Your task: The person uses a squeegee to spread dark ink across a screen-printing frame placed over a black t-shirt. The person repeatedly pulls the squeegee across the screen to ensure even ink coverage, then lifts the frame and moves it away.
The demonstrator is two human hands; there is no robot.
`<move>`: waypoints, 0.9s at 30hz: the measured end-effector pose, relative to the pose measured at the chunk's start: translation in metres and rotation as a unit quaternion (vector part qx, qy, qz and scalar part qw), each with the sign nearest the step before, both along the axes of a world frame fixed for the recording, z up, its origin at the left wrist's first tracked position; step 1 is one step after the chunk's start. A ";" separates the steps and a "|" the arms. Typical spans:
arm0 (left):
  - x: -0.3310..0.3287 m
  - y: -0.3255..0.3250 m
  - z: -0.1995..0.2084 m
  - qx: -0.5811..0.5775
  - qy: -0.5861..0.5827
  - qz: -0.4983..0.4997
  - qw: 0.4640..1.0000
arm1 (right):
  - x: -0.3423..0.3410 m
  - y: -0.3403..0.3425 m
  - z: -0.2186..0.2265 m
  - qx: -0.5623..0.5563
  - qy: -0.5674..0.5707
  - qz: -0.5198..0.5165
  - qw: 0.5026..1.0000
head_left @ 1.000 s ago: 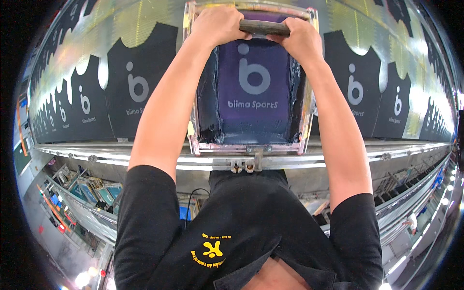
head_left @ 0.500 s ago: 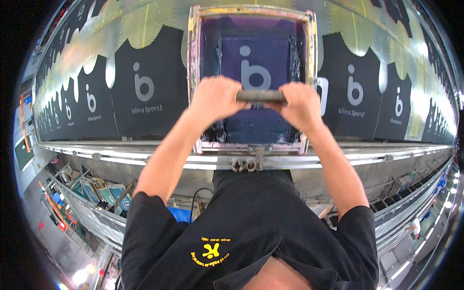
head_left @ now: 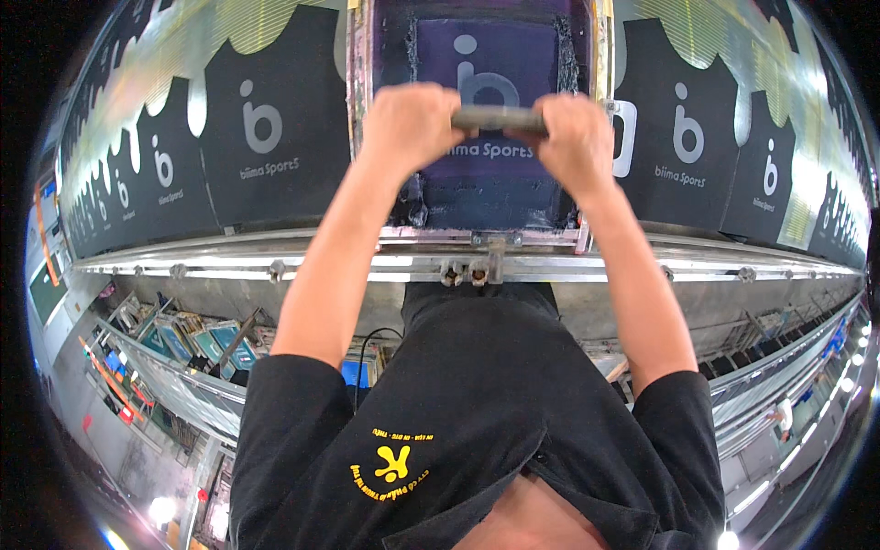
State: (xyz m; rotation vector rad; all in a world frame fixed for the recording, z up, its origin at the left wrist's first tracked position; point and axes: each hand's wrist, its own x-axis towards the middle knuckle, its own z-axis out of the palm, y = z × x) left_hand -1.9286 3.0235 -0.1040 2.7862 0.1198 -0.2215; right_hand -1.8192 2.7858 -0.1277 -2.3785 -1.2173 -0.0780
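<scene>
Black panels [head_left: 298, 92] line table [head_left: 261, 35]; bar [head_left: 500, 118] over screen [head_left: 527, 50], long axis left-right; left grip [head_left: 411, 121], right grip [head_left: 576, 139] closed round ends.

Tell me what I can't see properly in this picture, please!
All in the head view:
- The frame's far end: cut off by the top edge.
- Part of the pale design: covered by the left hand and the handle.
- Whatever is under the handle: hidden by it and both hands, including the right hand.
- The farthest dark pieces at left: too small.
</scene>
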 end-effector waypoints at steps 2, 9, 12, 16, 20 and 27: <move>-0.040 -0.020 0.014 -0.027 0.045 0.008 0.999 | -0.047 -0.020 0.013 -0.014 0.047 -0.007 0.999; -0.051 -0.012 0.021 -0.072 0.267 -0.002 0.961 | -0.064 -0.016 0.022 -0.143 0.238 0.022 0.960; -0.027 -0.003 0.019 -0.121 0.326 -0.040 0.937 | -0.032 -0.003 0.028 -0.254 0.328 0.063 0.908; 0.007 0.014 0.039 -0.189 0.356 -0.053 0.914 | 0.000 -0.025 0.044 -0.058 0.443 -0.017 0.895; 0.058 0.047 0.050 -0.149 0.182 -0.072 0.969 | 0.042 -0.079 0.029 0.156 0.294 -0.284 0.899; 0.151 0.096 0.037 -0.042 0.056 -0.111 0.991 | 0.054 -0.104 -0.017 0.161 0.355 -0.423 0.818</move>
